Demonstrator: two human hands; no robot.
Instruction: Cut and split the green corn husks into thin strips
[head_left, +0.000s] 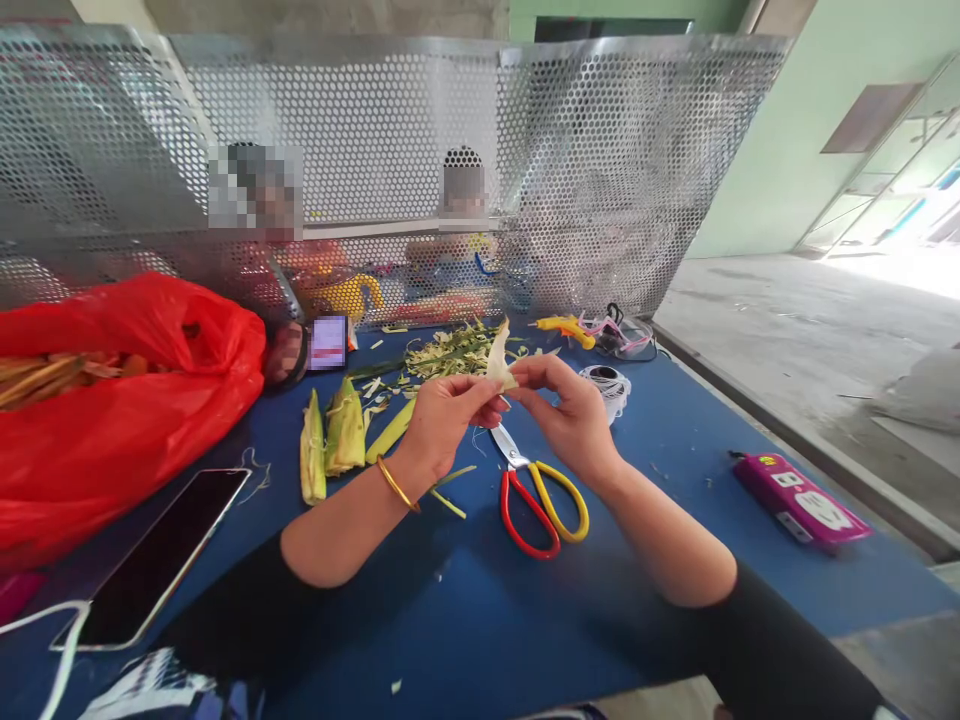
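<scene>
Between my two hands, a pale piece of corn husk [498, 358] stands upright above the table. My left hand [454, 415] pinches its lower left side, a gold bangle round that wrist. From the other side my right hand [559, 400] grips the husk's lower right edge with thumb and fingers. Just below them lie scissors [525, 490] with one red and one yellow handle, blades partly covered by my hands. Green-yellow husk bundles [345, 430] lie left of my left hand. Behind the hands is a heap of husk scraps [457, 352].
A red plastic bag [150, 430] of dried strips fills the left side, near a phone [157, 560]. At right are a spool of white cord [607, 388], a yellow glue gun [568, 330] and a purple pouch [799, 500]. A perforated metal screen [600, 180] stands behind; people sit beyond.
</scene>
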